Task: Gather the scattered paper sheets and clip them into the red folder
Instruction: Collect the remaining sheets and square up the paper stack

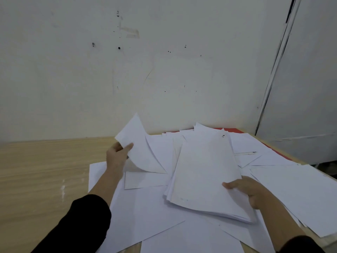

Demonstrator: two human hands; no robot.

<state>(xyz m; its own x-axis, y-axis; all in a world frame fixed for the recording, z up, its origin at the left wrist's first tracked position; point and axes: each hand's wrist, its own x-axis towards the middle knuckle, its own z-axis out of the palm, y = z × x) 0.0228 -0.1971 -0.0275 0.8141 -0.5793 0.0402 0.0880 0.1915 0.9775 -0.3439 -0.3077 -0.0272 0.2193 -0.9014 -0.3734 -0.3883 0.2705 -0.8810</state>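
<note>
Several white paper sheets (145,212) lie scattered over the right half of a wooden table. My left hand (116,156) pinches the edge of one curled sheet (140,148) and lifts it off the pile. My right hand (246,190) grips the right edge of a gathered stack of sheets (204,176), thumb on top, holding it slightly above the loose ones. The red folder (231,130) lies at the back right against the wall, mostly buried under paper, with only red strips showing along its far and right edges.
The wooden table (45,165) stretches bare to the left. A white wall stands right behind it. The table's right edge runs diagonally past more loose sheets (300,189), beside a pale panel (306,88).
</note>
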